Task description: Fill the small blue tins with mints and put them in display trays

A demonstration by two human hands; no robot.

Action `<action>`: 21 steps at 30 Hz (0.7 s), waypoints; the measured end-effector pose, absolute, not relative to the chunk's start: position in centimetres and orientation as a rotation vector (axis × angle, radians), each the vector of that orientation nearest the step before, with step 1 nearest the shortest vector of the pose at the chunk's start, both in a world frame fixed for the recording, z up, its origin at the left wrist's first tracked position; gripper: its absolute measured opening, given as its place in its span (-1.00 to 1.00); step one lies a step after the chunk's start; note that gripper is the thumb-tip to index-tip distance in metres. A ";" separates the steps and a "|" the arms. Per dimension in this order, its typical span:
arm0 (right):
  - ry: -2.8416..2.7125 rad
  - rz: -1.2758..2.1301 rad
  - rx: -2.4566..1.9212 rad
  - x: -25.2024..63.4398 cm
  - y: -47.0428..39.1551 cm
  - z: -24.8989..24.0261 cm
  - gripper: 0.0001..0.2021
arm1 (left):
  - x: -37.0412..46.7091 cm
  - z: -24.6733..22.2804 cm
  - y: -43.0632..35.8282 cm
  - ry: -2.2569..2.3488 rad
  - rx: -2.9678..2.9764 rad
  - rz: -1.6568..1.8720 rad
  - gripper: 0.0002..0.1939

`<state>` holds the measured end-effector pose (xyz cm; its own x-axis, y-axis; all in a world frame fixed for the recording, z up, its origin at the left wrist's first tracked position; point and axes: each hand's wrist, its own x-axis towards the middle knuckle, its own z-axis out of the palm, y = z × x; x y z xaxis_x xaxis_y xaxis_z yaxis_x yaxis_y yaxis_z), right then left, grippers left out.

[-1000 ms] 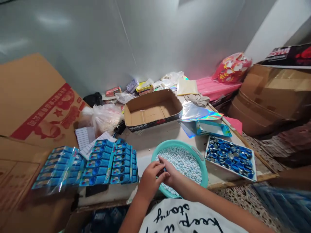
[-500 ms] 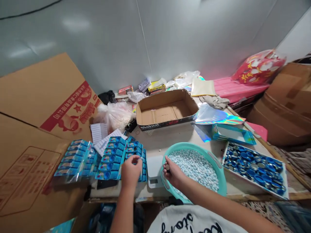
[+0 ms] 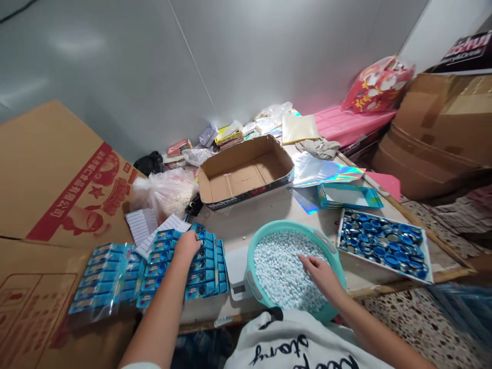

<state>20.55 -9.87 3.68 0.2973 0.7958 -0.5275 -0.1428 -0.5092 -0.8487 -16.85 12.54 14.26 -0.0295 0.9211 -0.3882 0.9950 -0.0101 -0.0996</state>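
My left hand (image 3: 187, 246) is over the rows of small blue boxes (image 3: 202, 264), each with a round window. Its fingers are closed on what looks like a small round tin (image 3: 201, 242), mostly hidden by the hand. My right hand (image 3: 319, 271) hangs over a turquoise basin (image 3: 251, 256) of small white and pale-blue candies (image 3: 280, 261). The fingertips of that hand are pinched together close above the candies. Whatever they hold is too small to tell.
A white tray (image 3: 428, 256) of blue and silver round tins stands right of the basin. Behind is an open brown carton (image 3: 246, 177). A white scale (image 3: 236, 266) sits beside the basin, wrapped blue boxes (image 3: 105, 277) at left. A tall carton (image 3: 57, 184) borders the left side.
My left hand has moved up and left to the upper boxes. My right hand, earlier at the basin's left rim with a small round tin, is now over the candies, without the tin showing.
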 end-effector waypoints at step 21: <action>-0.881 1.087 -1.928 26.5 -9.9 2.0 -0.45 | -16.9 14.4 16.3 1.719 2.027 -0.814 -0.75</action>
<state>26.50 -9.88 2.03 0.4045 0.8306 -0.3826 0.2025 -0.4894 -0.8482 -16.88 16.27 14.41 0.0938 0.7693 -0.6319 0.9764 -0.1951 -0.0927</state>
